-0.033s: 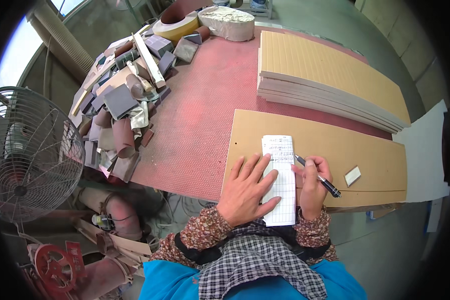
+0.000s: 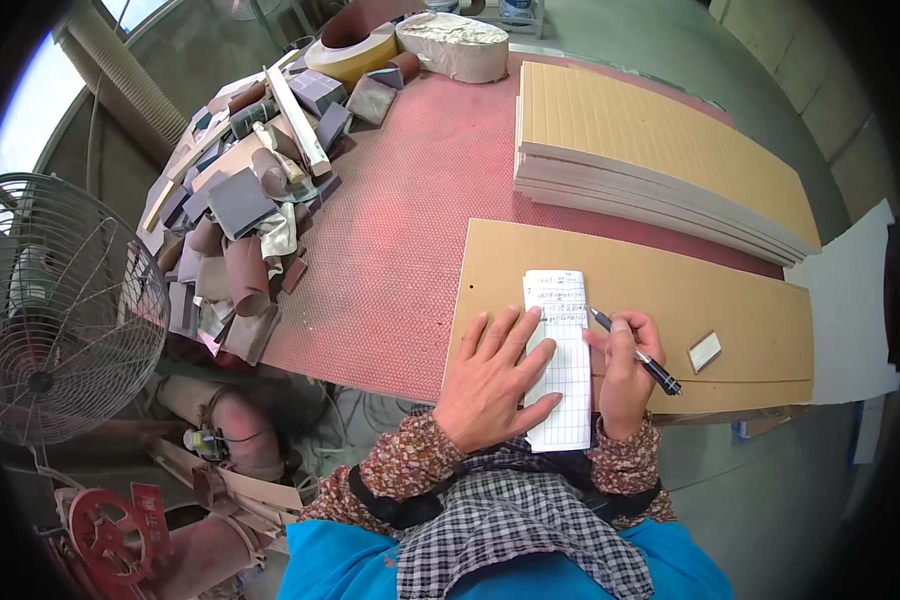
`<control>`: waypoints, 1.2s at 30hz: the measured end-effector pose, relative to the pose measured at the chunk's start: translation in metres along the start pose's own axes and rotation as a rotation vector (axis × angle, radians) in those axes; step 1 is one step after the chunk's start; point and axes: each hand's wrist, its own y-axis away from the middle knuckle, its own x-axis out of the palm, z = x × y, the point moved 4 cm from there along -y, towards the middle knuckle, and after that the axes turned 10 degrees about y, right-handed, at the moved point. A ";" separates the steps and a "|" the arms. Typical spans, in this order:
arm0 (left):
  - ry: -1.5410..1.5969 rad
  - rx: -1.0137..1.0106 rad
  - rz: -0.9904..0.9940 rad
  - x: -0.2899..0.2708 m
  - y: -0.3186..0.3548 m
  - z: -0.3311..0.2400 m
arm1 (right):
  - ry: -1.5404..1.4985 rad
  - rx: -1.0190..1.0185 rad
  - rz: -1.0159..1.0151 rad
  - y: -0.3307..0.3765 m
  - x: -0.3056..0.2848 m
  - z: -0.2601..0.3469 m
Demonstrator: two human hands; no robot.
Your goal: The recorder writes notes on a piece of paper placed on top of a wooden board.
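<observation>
Spread flat in the head view, the left hand (image 2: 485, 385) pressed on the narrow gridded paper (image 2: 560, 400), its fingertips over the left edge. The right hand (image 2: 625, 375) pinched a dark pen (image 2: 664, 376) between thumb and fingers, its tip at the paper's right edge; whether it touched could not be told. The paper lay upon a tan board (image 2: 740, 310) on the red table (image 2: 390, 250), with a small pale block (image 2: 705, 352) to the right and stacked boards (image 2: 660, 150) beyond. Handwriting filled the upper rows; the visible lower rows were blank, so the writing seemed only partly done, with room left below.
</observation>
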 end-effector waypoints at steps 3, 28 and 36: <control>-0.005 -0.002 0.002 0.000 0.000 0.000 | 0.029 -0.014 -0.006 0.000 -0.001 0.002; -0.022 0.045 0.212 0.004 0.015 -0.022 | 0.043 -0.008 0.008 0.001 0.001 0.003; -0.008 0.035 0.284 0.009 0.010 -0.021 | 0.036 -0.020 0.005 0.002 -0.001 0.000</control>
